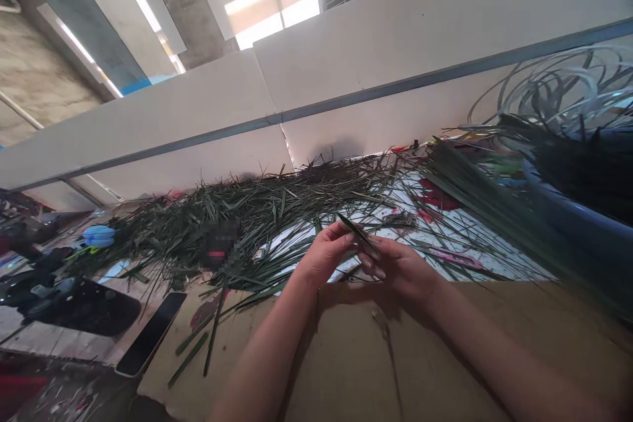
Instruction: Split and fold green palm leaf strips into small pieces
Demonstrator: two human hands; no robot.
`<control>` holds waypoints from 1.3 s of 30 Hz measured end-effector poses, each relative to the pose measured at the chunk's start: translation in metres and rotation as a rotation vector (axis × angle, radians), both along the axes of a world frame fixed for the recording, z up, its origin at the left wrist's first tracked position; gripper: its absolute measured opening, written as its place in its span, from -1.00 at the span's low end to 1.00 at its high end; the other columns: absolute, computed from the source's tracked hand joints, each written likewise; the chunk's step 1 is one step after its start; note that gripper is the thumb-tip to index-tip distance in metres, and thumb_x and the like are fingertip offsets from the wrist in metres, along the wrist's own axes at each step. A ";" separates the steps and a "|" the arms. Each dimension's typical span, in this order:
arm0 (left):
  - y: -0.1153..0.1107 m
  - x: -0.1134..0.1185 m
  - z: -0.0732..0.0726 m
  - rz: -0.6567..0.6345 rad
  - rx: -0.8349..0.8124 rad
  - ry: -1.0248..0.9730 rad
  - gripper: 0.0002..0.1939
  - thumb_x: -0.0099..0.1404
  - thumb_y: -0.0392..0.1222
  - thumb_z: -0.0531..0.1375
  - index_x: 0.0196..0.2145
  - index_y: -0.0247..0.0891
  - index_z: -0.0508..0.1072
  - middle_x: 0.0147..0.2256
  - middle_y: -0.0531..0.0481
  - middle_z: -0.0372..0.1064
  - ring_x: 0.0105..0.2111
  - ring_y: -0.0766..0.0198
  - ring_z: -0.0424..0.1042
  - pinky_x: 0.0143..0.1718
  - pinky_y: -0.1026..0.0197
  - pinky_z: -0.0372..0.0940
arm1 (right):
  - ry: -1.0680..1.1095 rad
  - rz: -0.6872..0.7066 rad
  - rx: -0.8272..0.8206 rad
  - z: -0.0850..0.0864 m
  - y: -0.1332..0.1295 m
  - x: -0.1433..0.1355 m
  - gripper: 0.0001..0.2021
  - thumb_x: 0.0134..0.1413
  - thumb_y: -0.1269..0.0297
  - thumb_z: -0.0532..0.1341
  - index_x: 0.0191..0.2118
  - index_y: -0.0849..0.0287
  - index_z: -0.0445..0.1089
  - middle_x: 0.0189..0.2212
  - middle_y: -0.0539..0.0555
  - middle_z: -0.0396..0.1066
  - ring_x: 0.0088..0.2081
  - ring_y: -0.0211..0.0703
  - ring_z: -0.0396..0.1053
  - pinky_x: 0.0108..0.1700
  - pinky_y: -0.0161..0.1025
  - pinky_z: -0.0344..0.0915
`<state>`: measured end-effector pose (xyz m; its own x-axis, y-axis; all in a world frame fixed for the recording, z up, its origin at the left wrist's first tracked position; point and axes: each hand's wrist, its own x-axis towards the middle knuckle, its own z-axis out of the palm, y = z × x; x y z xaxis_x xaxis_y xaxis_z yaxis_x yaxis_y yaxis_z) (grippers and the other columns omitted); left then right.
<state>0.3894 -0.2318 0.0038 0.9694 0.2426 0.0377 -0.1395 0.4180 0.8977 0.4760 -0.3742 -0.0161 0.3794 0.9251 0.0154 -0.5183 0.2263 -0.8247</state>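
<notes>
My left hand [330,249] and my right hand [393,260] meet near the middle of the view, above the near edge of a white sheet. Between them is a dark green leaf strip [355,229], its pointed tip up and to the left. The fingers of my left hand pinch it from the left, and my right fingers close on its lower end. A large heap of cut green leaves [277,201] lies just beyond my hands. Brown cardboard [346,356] lies under my forearms, with a few loose strips [188,359] on its left part.
A blue tub [568,211] with dark leaves stands at the right, with coiled clear strapping [558,89] behind it. Pink cutter [457,258] lies on the white sheet. On the left are a phone [151,335] and a black machine [84,303]. A white partition [222,158] runs behind.
</notes>
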 end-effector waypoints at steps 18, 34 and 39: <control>-0.001 0.013 -0.019 0.289 0.123 0.108 -0.62 -0.09 -0.01 0.48 -0.47 -0.30 0.47 -0.49 0.06 0.35 -0.48 0.42 0.25 -0.39 0.32 0.17 | -0.901 -0.446 -0.339 -0.011 0.001 0.017 -0.66 0.20 -0.02 0.16 -0.46 0.11 0.34 -0.56 -0.02 0.34 -0.48 -0.17 0.25 -0.39 -0.24 0.14; 0.001 0.022 -0.029 0.266 -0.032 0.141 -0.59 -0.17 -0.04 0.50 -0.49 -0.30 0.42 -0.49 0.08 0.32 -0.47 0.42 0.29 -0.34 0.30 0.25 | -1.742 -0.355 -1.067 -0.022 -0.122 0.088 -0.62 -0.03 0.45 0.16 -0.04 0.16 0.47 -0.16 0.19 0.51 -0.13 0.02 0.40 -0.17 -0.22 0.16; -0.002 0.022 -0.033 0.239 -0.057 0.129 -0.59 -0.17 -0.05 0.50 -0.51 -0.30 0.41 -0.52 0.10 0.30 -0.50 0.44 0.25 -0.36 0.30 0.22 | -1.818 -0.288 -1.238 -0.017 -0.103 0.079 -0.78 0.11 0.35 0.09 -0.17 0.14 0.42 -0.25 0.21 0.52 -0.26 0.04 0.43 -0.34 -0.18 0.08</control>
